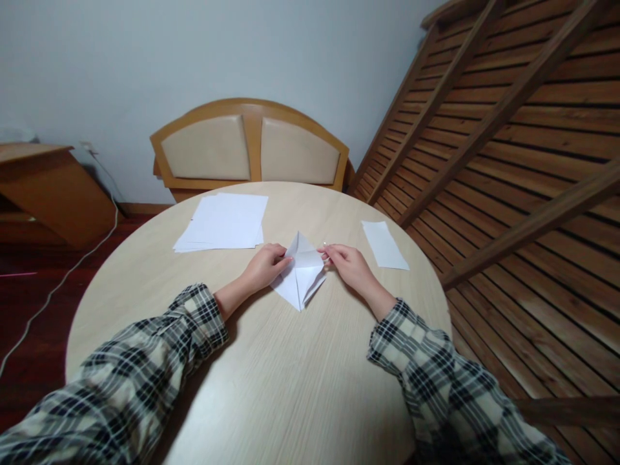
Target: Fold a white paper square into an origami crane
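Observation:
A folded white paper point(300, 274), kite-shaped with raised flaps, lies in the middle of the round light-wood table point(271, 374). My left hand point(264, 266) pinches its left edge with the fingers closed. My right hand point(346, 265) pinches its right flap, fingers closed too. Both arms wear plaid sleeves that reach across the table from the near edge.
A stack of white sheets point(223, 221) lies at the far left of the table, and a narrow paper strip point(385, 244) at the far right. A wooden chair point(249, 150) stands behind the table. Slatted wooden boards point(523, 129) lean at the right. A cable point(72, 265) runs along the floor at the left.

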Motion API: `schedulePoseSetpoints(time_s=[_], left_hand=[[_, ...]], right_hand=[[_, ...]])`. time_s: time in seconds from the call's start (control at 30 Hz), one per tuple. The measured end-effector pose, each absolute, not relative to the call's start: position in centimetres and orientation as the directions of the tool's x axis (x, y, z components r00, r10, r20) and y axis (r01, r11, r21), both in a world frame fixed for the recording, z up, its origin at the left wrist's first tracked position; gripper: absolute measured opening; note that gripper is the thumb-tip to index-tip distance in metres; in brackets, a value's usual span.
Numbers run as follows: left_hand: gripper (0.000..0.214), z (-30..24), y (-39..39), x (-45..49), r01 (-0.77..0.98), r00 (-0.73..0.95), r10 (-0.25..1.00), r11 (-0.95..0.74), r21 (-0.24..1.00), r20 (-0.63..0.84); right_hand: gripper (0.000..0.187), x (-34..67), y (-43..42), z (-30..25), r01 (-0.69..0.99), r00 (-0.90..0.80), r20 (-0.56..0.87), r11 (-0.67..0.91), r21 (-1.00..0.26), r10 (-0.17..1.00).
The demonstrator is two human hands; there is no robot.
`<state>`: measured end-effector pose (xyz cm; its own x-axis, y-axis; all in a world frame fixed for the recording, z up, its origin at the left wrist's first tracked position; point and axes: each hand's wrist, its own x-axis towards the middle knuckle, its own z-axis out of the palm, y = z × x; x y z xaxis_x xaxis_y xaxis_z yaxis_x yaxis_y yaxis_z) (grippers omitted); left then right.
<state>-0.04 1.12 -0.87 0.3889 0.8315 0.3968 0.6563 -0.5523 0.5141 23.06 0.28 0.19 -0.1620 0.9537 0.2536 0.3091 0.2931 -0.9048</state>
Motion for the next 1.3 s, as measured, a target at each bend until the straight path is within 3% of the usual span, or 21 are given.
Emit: schedulePoseSetpoints(time_s=[0.3,0.47,0.7,0.9,1.3], left_hand=[[0.031,-1.2,1.2,-0.3,0.638,0.365,0.850,-0.525,0.563,0.380],[0.027,-1.0,1.1,-0.2,0.659,0.363,0.859,-0.511,0.552,0.361],[0.026,-1.0,1.0,0.0,0.715,0.370,0.884,-0.467,0.521,0.285],[0.025,-1.3,1.1,-0.1,0.721,0.373,0.888,-0.460,0.518,0.269],[0.022,-0.6,0.6,0.1,0.738,0.352,0.903,-0.429,0.520,0.245]], right_hand=[[0.014,24.3,0.5,-0.1,0.454,-0.321,0.152,0.293,-0.842,0.935],[0.016,24.0,0.5,-0.5,0.434,-0.348,0.137,0.288,-0.853,0.928],[0.021,23.5,0.8,-1.0,0.564,-0.413,0.229,0.445,-0.695,0.881],[0.018,23.8,0.8,-0.8,0.576,-0.500,0.210,0.503,-0.644,0.840],[0.010,23.6,0.8,-1.2,0.620,-0.444,0.217,0.473,-0.626,0.869]])
